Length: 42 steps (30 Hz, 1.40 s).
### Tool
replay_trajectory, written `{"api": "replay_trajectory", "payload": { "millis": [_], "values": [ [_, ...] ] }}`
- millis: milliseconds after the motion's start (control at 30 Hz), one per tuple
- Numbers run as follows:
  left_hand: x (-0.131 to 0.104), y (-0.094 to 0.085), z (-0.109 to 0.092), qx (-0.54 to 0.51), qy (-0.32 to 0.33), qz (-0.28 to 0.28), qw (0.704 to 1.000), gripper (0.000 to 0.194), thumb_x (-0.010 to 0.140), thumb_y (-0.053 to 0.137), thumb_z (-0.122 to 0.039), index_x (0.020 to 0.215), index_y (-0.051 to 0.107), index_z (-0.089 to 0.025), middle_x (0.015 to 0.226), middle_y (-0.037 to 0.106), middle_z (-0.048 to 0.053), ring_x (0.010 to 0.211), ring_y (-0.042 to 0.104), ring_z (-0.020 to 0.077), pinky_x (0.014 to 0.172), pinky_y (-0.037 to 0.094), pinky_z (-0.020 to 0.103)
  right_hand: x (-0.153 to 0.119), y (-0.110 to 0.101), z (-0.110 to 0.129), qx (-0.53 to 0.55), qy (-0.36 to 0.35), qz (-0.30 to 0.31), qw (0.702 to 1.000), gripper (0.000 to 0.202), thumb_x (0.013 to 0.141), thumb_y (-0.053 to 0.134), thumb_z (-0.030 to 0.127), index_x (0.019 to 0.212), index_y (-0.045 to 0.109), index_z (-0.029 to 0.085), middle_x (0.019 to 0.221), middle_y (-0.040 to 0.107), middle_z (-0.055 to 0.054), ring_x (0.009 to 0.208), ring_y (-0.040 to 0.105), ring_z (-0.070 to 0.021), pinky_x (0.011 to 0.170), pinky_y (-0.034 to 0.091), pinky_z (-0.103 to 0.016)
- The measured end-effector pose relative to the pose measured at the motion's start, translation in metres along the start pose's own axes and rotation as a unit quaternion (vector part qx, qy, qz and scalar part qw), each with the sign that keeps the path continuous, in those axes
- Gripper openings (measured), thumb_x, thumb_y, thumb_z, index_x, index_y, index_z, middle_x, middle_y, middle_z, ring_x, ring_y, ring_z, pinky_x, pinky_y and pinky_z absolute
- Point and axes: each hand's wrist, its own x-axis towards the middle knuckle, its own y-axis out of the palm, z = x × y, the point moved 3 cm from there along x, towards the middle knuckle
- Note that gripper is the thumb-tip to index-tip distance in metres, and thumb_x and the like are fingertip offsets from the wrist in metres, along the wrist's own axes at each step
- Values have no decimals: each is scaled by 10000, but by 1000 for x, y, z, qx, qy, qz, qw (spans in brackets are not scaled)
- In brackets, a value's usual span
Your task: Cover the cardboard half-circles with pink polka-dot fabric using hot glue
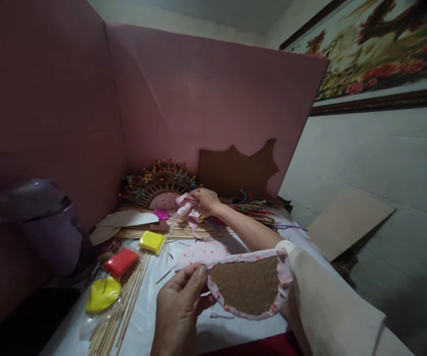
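Left hand (182,304): your thumb and fingers pinch the left end of the cardboard half-round (246,286), held up in front of you, brown face toward you.
Right hand (206,201): your fingers are closed on a crumpled pink cloth (187,207), out in front of the stick fan (163,184); the exact finger placement is hard to tell.
Spotted border: pink cloth is folded over the half-round's rim; the right end looks the most puckered. Pressing those pleats flat in small overlaps would, I judge, give a neater curve.
Grip: pinch on the folded strip rather than the bare brown middle, which may be tacky; its surface looks bumpy and slightly shiny.
Crumpled cloth: hold it gathered, since its trailing end hangs by the bamboo skewers (127,299) and could snag.
Left side: two yellow clay packs (151,242) and a red clay pack (121,263) lie by the skewers, with a purple tumbler (52,232) beyond.
Back edge: the fan and a jagged cardboard sheet (235,170) stand near the pink partition (206,94); bring your arm back low and slowly.
Open room: the white sheet (143,324) nearest you seems the easiest place to work above.
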Motion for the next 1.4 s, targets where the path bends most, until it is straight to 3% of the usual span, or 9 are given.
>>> {"api": "replay_trajectory", "payload": {
  "millis": [400, 500, 733, 867, 1033, 1200, 1400],
  "values": [
    [0, 0, 3, 1, 0, 13, 1000, 266, 522, 825, -325, 664, 714, -129, 552, 627, 9, 499, 568, 109, 489, 488, 213, 4, 16, -8, 2, -41, 121, 992, 283, 884, 556, 305, 1120, 573, 150, 1143, 579, -63, 943, 597, -219, 770, 519, -374],
    [0, 0, 3, -7, 8, 7, 1000, 253, 522, 826, -322, 646, 715, -131, 538, 618, 1, 485, 557, 96, 477, 478, 194, 5, 12, -10, -4, -40, 105, 994, 274, 891, 548, 300, 1121, 566, 153, 1127, 584, -69, 937, 600, -205, 778, 516, -380],
    [2, -4, 5, 0, 0, 10, 1000, 285, 509, 831, -344, 658, 721, -128, 554, 620, 10, 504, 563, 102, 480, 478, 196, 14, -9, -15, -39, 15, 2, 999, 283, 902, 530, 291, 1160, 543, 177, 1206, 543, -87, 1021, 567, -217, 849, 485, -421],
    [2, -3, 5, 2, 5, 8, 1000, 284, 514, 826, -348, 653, 719, -125, 560, 623, 16, 511, 564, 109, 483, 486, 205, 14, -6, -20, -45, 57, 28, 997, 268, 900, 535, 293, 1140, 554, 176, 1161, 567, -80, 977, 587, -203, 815, 502, -396],
    [2, -2, 7, 3, 12, 6, 1000, 281, 521, 817, -355, 639, 711, -124, 556, 629, 25, 507, 571, 123, 475, 492, 221, 10, -3, -23, -33, 51, 42, 997, 266, 896, 542, 292, 1135, 556, 175, 1141, 576, -75, 958, 595, -198, 796, 509, -381],
    [1, -2, 6, 1, 15, 1, 1000, 271, 530, 812, -343, 659, 714, -127, 575, 642, 28, 521, 576, 128, 491, 497, 231, 14, -11, -9, 0, -21, -14, 1000, 271, 895, 535, 273, 1146, 563, 174, 1234, 538, -88, 1074, 540, -229, 896, 449, -442],
    [-9, 5, -1, -41, 19, 49, 998, 178, 598, 772, -286, 671, 710, -136, 567, 636, 19, 504, 570, 120, 516, 482, 229, -3, -15, 70, 91, -240, 24, 966, 305, 827, 532, 80, 1063, 676, 209, 1248, 596, -12, 1125, 510, -136, 997, 326, -276]
  ]
}}
